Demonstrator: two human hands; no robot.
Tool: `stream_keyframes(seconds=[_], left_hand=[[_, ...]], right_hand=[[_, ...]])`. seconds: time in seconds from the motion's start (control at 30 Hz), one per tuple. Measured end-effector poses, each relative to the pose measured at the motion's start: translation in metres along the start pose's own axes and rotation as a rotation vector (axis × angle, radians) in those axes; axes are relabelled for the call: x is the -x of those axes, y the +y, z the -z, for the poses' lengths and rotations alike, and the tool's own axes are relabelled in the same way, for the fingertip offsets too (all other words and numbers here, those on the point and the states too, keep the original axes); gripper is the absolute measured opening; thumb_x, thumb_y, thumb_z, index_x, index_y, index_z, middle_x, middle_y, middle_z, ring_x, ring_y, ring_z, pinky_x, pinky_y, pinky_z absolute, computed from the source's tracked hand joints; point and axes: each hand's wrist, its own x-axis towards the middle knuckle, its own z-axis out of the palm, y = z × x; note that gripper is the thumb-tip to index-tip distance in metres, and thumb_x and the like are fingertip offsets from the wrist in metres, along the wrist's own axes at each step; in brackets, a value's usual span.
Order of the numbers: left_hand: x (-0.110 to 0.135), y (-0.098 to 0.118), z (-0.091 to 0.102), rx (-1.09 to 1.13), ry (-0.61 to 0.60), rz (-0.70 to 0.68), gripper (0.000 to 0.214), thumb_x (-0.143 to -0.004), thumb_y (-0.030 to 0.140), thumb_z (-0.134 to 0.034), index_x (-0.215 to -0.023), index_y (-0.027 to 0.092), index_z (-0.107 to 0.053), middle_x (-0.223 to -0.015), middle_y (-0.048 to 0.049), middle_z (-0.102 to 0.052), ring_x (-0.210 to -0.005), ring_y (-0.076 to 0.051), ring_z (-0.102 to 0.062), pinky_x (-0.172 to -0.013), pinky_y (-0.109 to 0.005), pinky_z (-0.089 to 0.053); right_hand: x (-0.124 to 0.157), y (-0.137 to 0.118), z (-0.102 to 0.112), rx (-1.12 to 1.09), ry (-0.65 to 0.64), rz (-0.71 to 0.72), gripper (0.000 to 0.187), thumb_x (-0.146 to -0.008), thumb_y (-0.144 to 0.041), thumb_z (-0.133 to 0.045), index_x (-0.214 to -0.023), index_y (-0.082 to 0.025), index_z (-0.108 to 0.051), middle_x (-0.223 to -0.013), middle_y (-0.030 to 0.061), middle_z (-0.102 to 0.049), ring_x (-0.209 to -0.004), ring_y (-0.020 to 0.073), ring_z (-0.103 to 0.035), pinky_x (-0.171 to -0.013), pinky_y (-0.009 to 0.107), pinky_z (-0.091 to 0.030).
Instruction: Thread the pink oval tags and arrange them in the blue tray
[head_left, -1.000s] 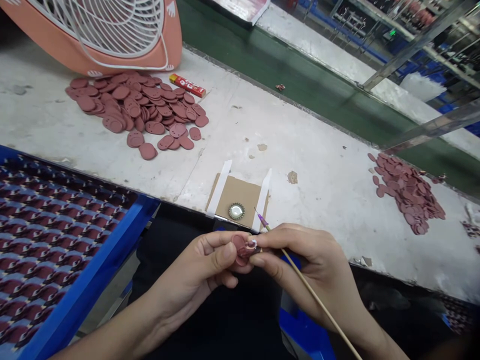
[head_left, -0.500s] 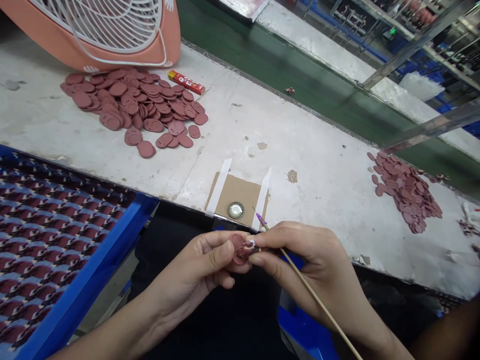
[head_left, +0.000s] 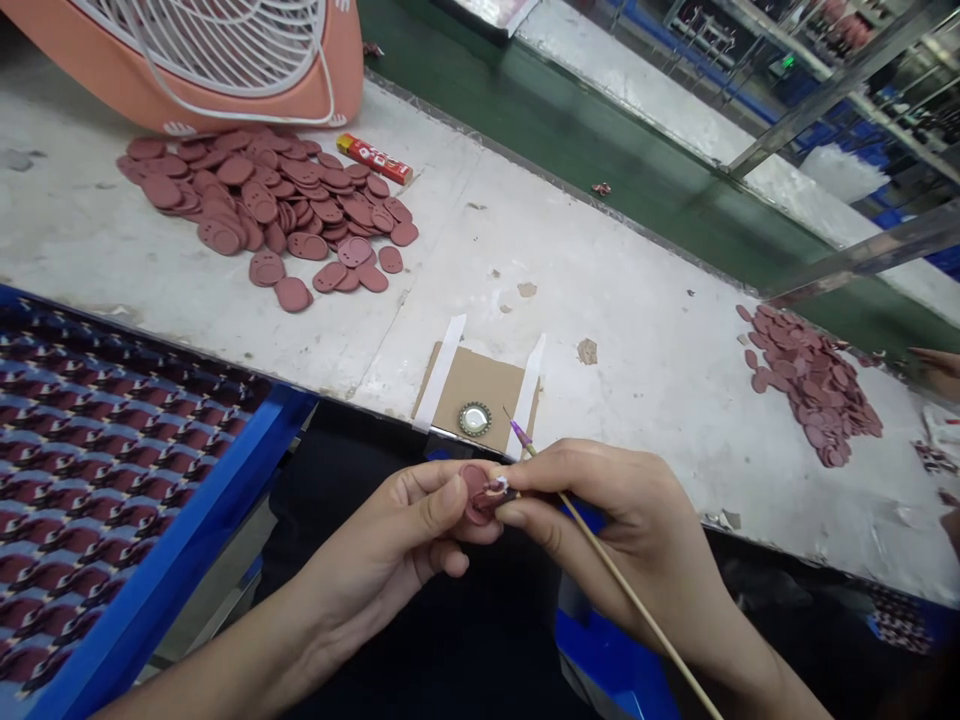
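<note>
My left hand [head_left: 409,525] is closed, pinching a reddish-brown oval disc [head_left: 474,488] between thumb and fingers. My right hand [head_left: 611,530] is also closed. Its thumb and index finger grip a small dark and white moulded piece [head_left: 498,487] against the disc; the fingers partly hide it. A thin wooden stick [head_left: 626,585] with a purple hub and fine needle tip [head_left: 517,430] runs through the same hand, pointing away from me. Just beyond my hands, a metal bottle cap [head_left: 474,419] lies on a cardboard piece [head_left: 480,375] fixed with white tape.
A heap of reddish-brown discs [head_left: 262,195] lies by an orange fan [head_left: 345,70] and a red-yellow packet [head_left: 379,160]. Another heap [head_left: 814,385] sits right. A blue tray [head_left: 247,440] of small figures stands left. A green belt [head_left: 495,120] runs behind. Another person's hand [head_left: 937,370] shows far right.
My hands hold nearly the same pose, with the moulded piece slightly turned. A small piece on the green belt has shifted right, and another shows by the fan. Another person's hand has appeared far right.
</note>
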Motion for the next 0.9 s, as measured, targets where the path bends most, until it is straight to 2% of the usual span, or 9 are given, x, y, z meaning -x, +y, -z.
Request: stream_keyframes(seconds=[0.3,0.63,0.9], left_hand=[[-0.0004,-0.0022,0.0008,-0.001,0.003,0.022,0.021,-0.082,0.036,-0.077,-0.089,0.016,-0.079,-0.073,-0.0011,-0.065,-0.064,-0.007,-0.060,-0.051,-0.008,-0.047],[-0.0006,-0.0028,-0.0018,0.000,0.023,0.066,0.022,-0.077,0.038,-0.081,-0.084,0.017,-0.080,-0.070,-0.0007,-0.066,-0.063,-0.007,-0.062,-0.049,-0.007,-0.047],[0.0002,-0.0062,-0.0006,0.066,0.041,0.075,0.024,-0.074,0.034,-0.084,-0.083,0.013,-0.079,-0.068,0.0003,-0.065,-0.059,-0.005,-0.059,-0.050,-0.007,-0.048]], right_hand=[[0.0035,0.0064,-0.0013,0.007,0.034,0.004,0.016,-0.095,-0.011,-0.069,-0.107,-0.022,-0.071,-0.091,-0.0008,-0.072,-0.081,0.0138,-0.069,-0.074,0.021,-0.056],[0.0097,0.0062,0.0008,0.062,0.014,0.005,0.018,-0.095,-0.012,-0.069,-0.108,-0.024,-0.071,-0.090,-0.0025,-0.070,-0.078,0.0120,-0.067,-0.073,0.020,-0.055],[0.0080,0.0047,-0.0051,0.061,0.035,0.054,0.015,-0.095,-0.008,-0.067,-0.105,-0.019,-0.070,-0.089,0.0001,-0.070,-0.077,0.0127,-0.067,-0.072,0.020,-0.054]])
